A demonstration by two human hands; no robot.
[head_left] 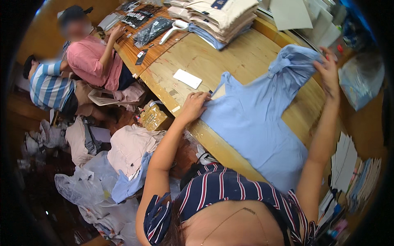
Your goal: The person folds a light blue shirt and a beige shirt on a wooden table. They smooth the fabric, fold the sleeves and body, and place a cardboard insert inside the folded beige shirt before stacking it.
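Note:
A light blue shirt [258, 123] lies spread across the wooden table, and its lower part hangs over the near edge toward me. My left hand [195, 107] grips the shirt's left edge beside a small pale insert at an opening. Farther right, my right hand [328, 73] is closed on a bunched sleeve end and holds it raised off the tabletop. Some fingertips of the left hand are hidden in the cloth. A white phone [187, 78] rests on the table just beyond my left hand.
Folded beige shirts [221, 18] are stacked at the back, beside a white handled tool [174, 31] and a black plastic-wrapped bundle [152, 32]. Two people sit at left. Clothes [133, 147], plastic bags [88, 180] and a cardboard box [155, 118] cover the left floor. Papers [344, 162] stand at right.

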